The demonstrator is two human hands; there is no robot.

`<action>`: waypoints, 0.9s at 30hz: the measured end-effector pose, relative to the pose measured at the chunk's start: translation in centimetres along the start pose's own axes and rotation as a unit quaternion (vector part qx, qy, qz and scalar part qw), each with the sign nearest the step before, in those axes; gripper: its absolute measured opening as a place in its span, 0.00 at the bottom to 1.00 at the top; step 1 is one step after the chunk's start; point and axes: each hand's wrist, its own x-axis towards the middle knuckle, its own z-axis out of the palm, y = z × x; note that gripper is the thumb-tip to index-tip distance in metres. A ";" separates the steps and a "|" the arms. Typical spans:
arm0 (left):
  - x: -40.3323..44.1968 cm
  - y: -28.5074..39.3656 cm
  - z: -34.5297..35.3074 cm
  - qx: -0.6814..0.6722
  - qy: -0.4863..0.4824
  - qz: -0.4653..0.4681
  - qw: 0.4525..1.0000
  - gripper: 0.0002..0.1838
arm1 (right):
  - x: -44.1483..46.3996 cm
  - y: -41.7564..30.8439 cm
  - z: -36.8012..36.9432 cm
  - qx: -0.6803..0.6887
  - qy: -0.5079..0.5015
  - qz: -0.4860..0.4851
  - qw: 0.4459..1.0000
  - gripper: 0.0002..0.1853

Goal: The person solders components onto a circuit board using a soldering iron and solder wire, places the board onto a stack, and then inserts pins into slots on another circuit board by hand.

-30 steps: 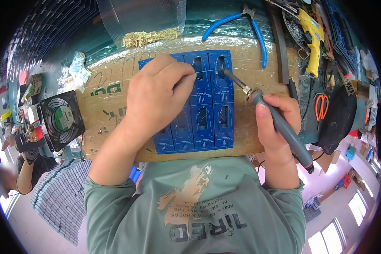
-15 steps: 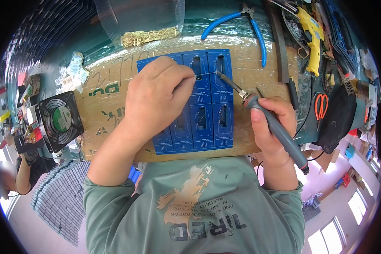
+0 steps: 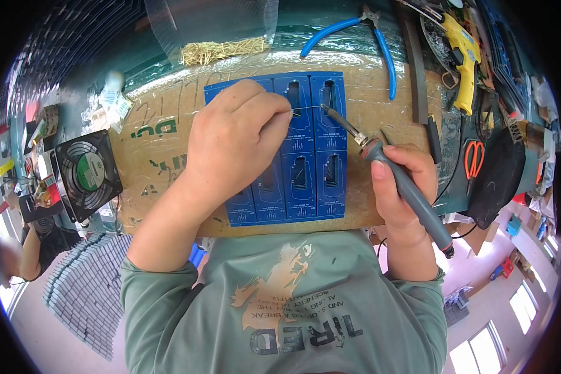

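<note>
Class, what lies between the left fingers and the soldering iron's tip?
A thin wire runs from the left fingers towards the soldering iron's tip, over the blue circuit boards, as the head view shows.

Left hand (image 3: 238, 128) hides part of the blue panel (image 3: 300, 201); shirt (image 3: 361, 287) cut off below.

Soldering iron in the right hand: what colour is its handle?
The handle is dark grey; it shows best in the head view.

The left hand (image 3: 238, 128) pinches a thin wire (image 3: 306, 108) over the blue circuit boards (image 3: 302, 142). The right hand (image 3: 394, 204) holds a soldering iron (image 3: 412, 194), whose tip is at the wire's end. Blue-handled pliers (image 3: 385, 56) lie beyond the boards.
</note>
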 end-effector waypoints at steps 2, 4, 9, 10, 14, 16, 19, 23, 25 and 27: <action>0.0 0.0 0.1 0.002 0.003 0.001 1.000 0.02 | 0.2 -0.1 0.1 0.010 -0.001 -0.008 1.000 0.16; 0.0 0.0 0.1 -0.001 0.000 0.000 1.000 0.02 | 0.2 -0.1 0.1 0.012 -0.008 -0.012 1.000 0.16; 0.0 0.2 0.1 -0.011 -0.013 -0.006 1.000 0.02 | 0.5 -0.1 -0.1 -0.024 -0.033 -0.062 0.997 0.18; 0.0 0.3 -0.1 -0.011 -0.021 -0.017 1.000 0.03 | 0.5 -0.1 -0.1 -0.029 -0.033 -0.067 0.997 0.18; 0.0 0.5 -0.3 -0.010 -0.032 -0.027 0.999 0.03 | 0.3 0.0 0.0 -0.054 -0.022 -0.082 0.995 0.19; 0.0 0.6 -0.2 -0.014 -0.034 -0.031 0.999 0.03 | 0.1 0.1 0.0 -0.059 -0.014 -0.079 0.995 0.19; 0.0 0.5 -0.3 -0.014 -0.037 -0.031 0.999 0.03 | -0.1 0.0 0.0 -0.054 -0.022 -0.066 0.996 0.20; 0.0 0.5 0.0 -0.018 -0.012 -0.019 1.000 0.02 | -0.6 -0.2 -0.2 0.028 -0.027 -0.027 0.999 0.22; 0.1 0.6 -0.5 -0.044 -0.015 -0.060 0.997 0.03 | -1.1 -0.4 -0.4 0.076 -0.016 0.017 0.997 0.23; 0.2 0.9 -1.1 -0.060 -0.018 -0.086 0.994 0.04 | -1.3 -1.0 -0.9 0.087 -0.009 0.072 0.994 0.23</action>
